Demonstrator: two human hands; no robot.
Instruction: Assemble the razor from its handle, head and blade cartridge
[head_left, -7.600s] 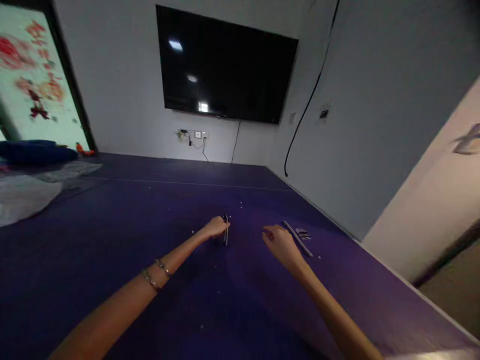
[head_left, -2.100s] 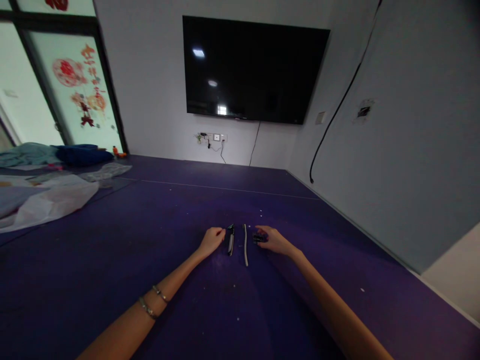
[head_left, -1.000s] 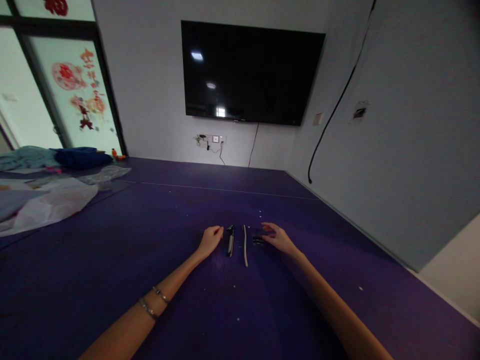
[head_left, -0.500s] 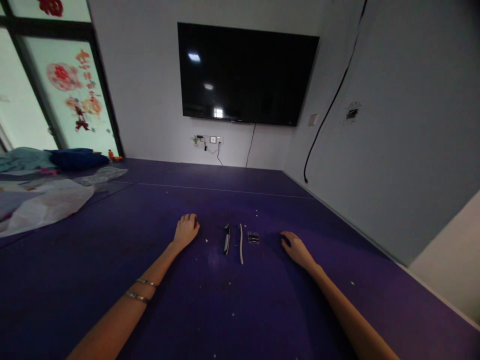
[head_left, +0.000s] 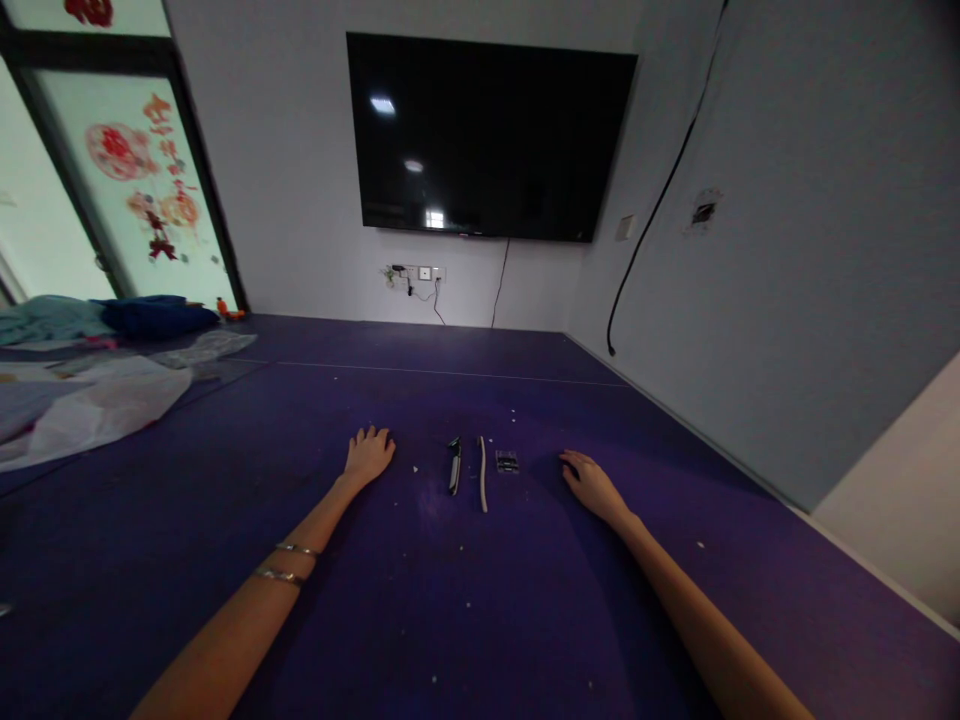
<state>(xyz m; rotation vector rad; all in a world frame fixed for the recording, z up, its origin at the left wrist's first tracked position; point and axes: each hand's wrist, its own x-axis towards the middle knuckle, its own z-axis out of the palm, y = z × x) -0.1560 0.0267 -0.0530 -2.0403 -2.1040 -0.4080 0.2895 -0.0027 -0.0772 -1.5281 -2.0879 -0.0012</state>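
Note:
My left hand [head_left: 369,455] rests palm down on the purple surface, its fingers spread and nothing in it. Farther right, my right hand [head_left: 592,482] also lies on the surface, fingers loosely extended, holding nothing. Between the hands are three small things in a row. Nearest my left hand is a black and silver razor [head_left: 454,468], its head pointing away from me. Beside it lies a slim whitish toothbrush [head_left: 483,480], bristle end away. A small clear plastic case [head_left: 508,462] with dark pieces in it is closest to my right hand. None of them is touched.
Clear plastic sheeting [head_left: 112,405] and a dark blue cloth bundle [head_left: 157,317] lie at the left. A black cable [head_left: 645,235] hangs down the right wall. A television [head_left: 491,140] is on the far wall. Small white bits are scattered on the surface.
The fingers of my left hand have spread farther apart. My right hand's fingers have shifted slightly. The razor, toothbrush and case keep their places; the view has tilted a little.

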